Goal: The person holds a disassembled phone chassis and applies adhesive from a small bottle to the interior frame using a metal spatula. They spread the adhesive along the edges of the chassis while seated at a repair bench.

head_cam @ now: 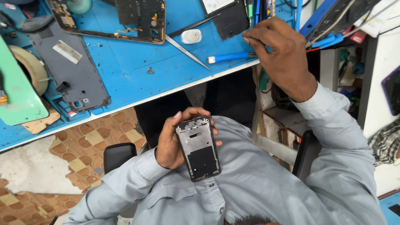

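The left hand holds an opened phone body in front of the chest, below the table edge; its fingers curl round the top and left side of the frame and the thumb presses on the right edge, so the exposed inside faces up, grey metal above and a dark patch below. The right hand reaches up to the edge of the blue work mat; its thumb and fingertips are drawn together, pinching the shaft end of a blue-handled screwdriver that lies across the mat near the edge.

Just left of the screwdriver a pair of metal tweezers lies slantwise, its point close to the white end of the handle; beside it sits a small white pad-like piece. Above lies a phone frame with its circuit board showing; a dark back cover lies near the right hand's fingers. Further left a grey back cover lies flat, then a roll of tape and a green panel. A few loose screws lie between the covers and the screwdriver. To the right, cables and blue tools crowd a shelf just behind the right hand.
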The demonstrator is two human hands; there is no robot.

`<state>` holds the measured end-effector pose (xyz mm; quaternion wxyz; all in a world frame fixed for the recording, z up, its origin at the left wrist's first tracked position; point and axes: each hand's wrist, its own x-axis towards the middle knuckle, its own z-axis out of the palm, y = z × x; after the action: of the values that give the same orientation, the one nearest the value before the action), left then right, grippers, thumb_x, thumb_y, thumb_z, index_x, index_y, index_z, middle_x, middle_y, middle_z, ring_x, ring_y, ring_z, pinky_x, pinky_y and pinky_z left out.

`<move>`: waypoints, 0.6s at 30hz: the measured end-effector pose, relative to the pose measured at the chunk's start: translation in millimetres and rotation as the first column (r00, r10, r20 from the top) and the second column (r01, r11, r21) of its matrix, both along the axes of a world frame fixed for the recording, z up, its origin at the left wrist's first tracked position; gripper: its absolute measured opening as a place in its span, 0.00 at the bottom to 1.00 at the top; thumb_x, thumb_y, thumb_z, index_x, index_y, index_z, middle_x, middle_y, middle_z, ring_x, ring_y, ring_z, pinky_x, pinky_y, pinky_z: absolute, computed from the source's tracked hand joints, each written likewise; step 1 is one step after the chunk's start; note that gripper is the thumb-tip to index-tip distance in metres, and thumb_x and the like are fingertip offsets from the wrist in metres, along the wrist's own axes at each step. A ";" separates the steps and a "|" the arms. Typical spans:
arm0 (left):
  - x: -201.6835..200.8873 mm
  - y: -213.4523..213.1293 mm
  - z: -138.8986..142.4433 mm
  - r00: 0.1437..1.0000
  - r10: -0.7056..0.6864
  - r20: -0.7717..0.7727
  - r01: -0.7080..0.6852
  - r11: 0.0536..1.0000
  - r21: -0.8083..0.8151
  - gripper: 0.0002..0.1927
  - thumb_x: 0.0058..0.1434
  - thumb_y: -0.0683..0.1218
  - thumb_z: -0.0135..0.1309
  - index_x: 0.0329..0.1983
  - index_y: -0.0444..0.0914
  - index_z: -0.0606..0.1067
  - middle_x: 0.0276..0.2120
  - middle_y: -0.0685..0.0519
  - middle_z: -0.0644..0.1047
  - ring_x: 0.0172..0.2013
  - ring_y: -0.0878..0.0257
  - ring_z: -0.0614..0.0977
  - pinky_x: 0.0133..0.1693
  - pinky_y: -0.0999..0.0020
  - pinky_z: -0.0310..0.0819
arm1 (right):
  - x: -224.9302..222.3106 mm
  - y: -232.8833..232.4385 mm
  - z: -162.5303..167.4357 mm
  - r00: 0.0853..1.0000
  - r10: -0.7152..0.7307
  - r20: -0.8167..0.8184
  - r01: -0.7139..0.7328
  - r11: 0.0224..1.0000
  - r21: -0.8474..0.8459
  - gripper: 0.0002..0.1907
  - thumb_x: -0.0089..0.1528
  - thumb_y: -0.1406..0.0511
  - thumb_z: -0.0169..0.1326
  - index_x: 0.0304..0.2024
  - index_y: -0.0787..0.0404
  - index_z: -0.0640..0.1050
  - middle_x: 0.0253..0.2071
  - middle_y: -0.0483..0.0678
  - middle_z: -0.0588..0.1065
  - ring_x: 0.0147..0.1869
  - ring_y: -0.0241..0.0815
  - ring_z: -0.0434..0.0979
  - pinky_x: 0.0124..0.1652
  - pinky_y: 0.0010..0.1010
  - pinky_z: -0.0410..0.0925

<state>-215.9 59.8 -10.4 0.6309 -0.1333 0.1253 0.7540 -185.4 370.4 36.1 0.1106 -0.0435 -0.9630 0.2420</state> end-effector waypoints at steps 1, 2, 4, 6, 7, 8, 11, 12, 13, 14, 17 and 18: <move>-1.2 0.9 -1.0 1.000 -0.013 -0.023 0.012 1.000 -0.013 0.29 0.71 0.58 0.39 0.61 0.31 0.67 0.51 0.39 0.73 0.54 0.47 0.79 0.58 0.38 0.76 | -2.5 -0.1 -1.7 1.000 0.002 0.010 -0.002 1.000 -0.010 0.04 0.72 0.73 0.65 0.47 0.68 0.82 0.45 0.52 0.78 0.43 0.43 0.81 0.40 0.28 0.72; -3.0 1.2 -1.8 0.999 -0.026 -0.046 0.025 0.999 -0.025 0.27 0.70 0.57 0.40 0.61 0.31 0.68 0.51 0.39 0.73 0.54 0.47 0.80 0.59 0.39 0.76 | -4.9 -0.4 -2.9 1.000 0.004 0.020 -0.004 1.000 -0.020 0.04 0.72 0.73 0.65 0.47 0.68 0.82 0.44 0.52 0.78 0.42 0.42 0.80 0.40 0.28 0.71; -6.2 0.7 -3.3 0.995 -0.060 -0.079 0.056 0.997 -0.053 0.25 0.69 0.54 0.41 0.60 0.31 0.68 0.52 0.40 0.74 0.54 0.47 0.80 0.59 0.40 0.76 | -8.0 -0.1 -4.6 1.000 0.020 0.021 -0.019 0.999 -0.046 0.04 0.70 0.75 0.64 0.46 0.69 0.81 0.43 0.52 0.77 0.41 0.41 0.80 0.39 0.28 0.71; -9.6 -0.8 -4.4 0.990 -0.098 -0.099 0.090 0.993 -0.082 0.23 0.67 0.52 0.43 0.59 0.32 0.68 0.52 0.40 0.74 0.53 0.46 0.81 0.58 0.43 0.76 | -10.0 1.5 -5.5 0.999 0.049 0.000 -0.048 0.996 -0.077 0.05 0.67 0.78 0.62 0.45 0.71 0.80 0.43 0.53 0.76 0.41 0.41 0.79 0.39 0.27 0.72; -11.2 -1.2 -5.3 0.987 -0.114 -0.115 0.104 0.990 -0.091 0.23 0.67 0.51 0.43 0.58 0.32 0.68 0.52 0.40 0.74 0.54 0.46 0.81 0.58 0.44 0.76 | -10.8 2.4 -6.1 0.998 0.056 0.001 -0.056 0.995 -0.078 0.06 0.67 0.78 0.62 0.46 0.71 0.80 0.43 0.54 0.76 0.40 0.40 0.79 0.38 0.27 0.72; -12.9 -1.6 -6.3 0.983 -0.130 -0.133 0.118 0.988 -0.099 0.23 0.66 0.51 0.43 0.58 0.32 0.68 0.53 0.40 0.75 0.55 0.45 0.81 0.58 0.46 0.76 | -11.4 3.5 -6.6 0.998 0.064 0.000 -0.064 0.995 -0.077 0.06 0.67 0.78 0.62 0.46 0.71 0.80 0.43 0.54 0.77 0.40 0.40 0.79 0.38 0.27 0.72; -17.3 -1.9 -9.7 0.958 -0.183 -0.219 0.153 0.977 -0.147 0.22 0.65 0.48 0.42 0.57 0.32 0.70 0.53 0.40 0.76 0.56 0.45 0.82 0.59 0.49 0.77 | -12.4 6.2 -8.6 0.996 0.092 -0.005 -0.092 0.993 -0.078 0.05 0.68 0.78 0.62 0.46 0.71 0.80 0.44 0.53 0.77 0.41 0.39 0.80 0.38 0.25 0.72; -18.5 -1.9 -10.7 0.946 -0.202 -0.254 0.163 0.973 -0.166 0.21 0.65 0.47 0.42 0.57 0.31 0.70 0.52 0.41 0.76 0.57 0.46 0.82 0.59 0.51 0.77 | -12.5 6.8 -9.1 0.995 0.102 -0.007 -0.102 0.992 -0.078 0.04 0.69 0.78 0.62 0.45 0.71 0.80 0.45 0.53 0.77 0.41 0.39 0.80 0.39 0.25 0.72; -19.0 -2.4 -12.0 0.932 -0.195 -0.304 0.150 0.975 -0.164 0.20 0.67 0.47 0.42 0.57 0.32 0.70 0.52 0.40 0.77 0.56 0.48 0.82 0.60 0.53 0.77 | -12.2 6.8 -9.4 0.995 0.104 0.000 -0.104 0.992 -0.077 0.04 0.69 0.78 0.62 0.45 0.71 0.80 0.44 0.53 0.77 0.42 0.39 0.80 0.39 0.25 0.72; -19.6 -2.0 -13.0 0.916 -0.187 -0.354 0.137 0.977 -0.162 0.19 0.69 0.47 0.43 0.58 0.32 0.71 0.52 0.40 0.78 0.56 0.49 0.81 0.60 0.55 0.76 | -12.0 7.2 -9.1 0.994 0.108 0.006 -0.107 0.991 -0.076 0.04 0.69 0.78 0.62 0.45 0.71 0.80 0.43 0.53 0.77 0.42 0.39 0.80 0.39 0.25 0.72; -18.2 -3.2 -13.8 0.911 -0.202 -0.360 0.134 0.970 -0.205 0.16 0.72 0.47 0.45 0.56 0.33 0.71 0.49 0.42 0.81 0.54 0.54 0.83 0.58 0.60 0.77 | -12.2 6.9 -6.5 0.994 0.107 0.027 -0.105 0.992 -0.073 0.04 0.68 0.79 0.62 0.45 0.72 0.80 0.44 0.54 0.77 0.41 0.39 0.79 0.38 0.25 0.71; -17.9 -3.8 -13.7 0.917 -0.212 -0.339 0.139 0.964 -0.227 0.15 0.72 0.48 0.45 0.56 0.34 0.71 0.48 0.43 0.82 0.53 0.56 0.83 0.57 0.61 0.78 | -12.7 6.9 -4.8 0.994 0.105 0.032 -0.103 0.992 -0.071 0.04 0.67 0.79 0.62 0.45 0.72 0.80 0.44 0.55 0.77 0.40 0.39 0.79 0.37 0.26 0.71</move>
<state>-233.8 56.0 -24.1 0.6460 -0.0433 0.3248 0.6894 -198.1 377.3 31.3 0.0790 -0.0013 -0.9568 0.2799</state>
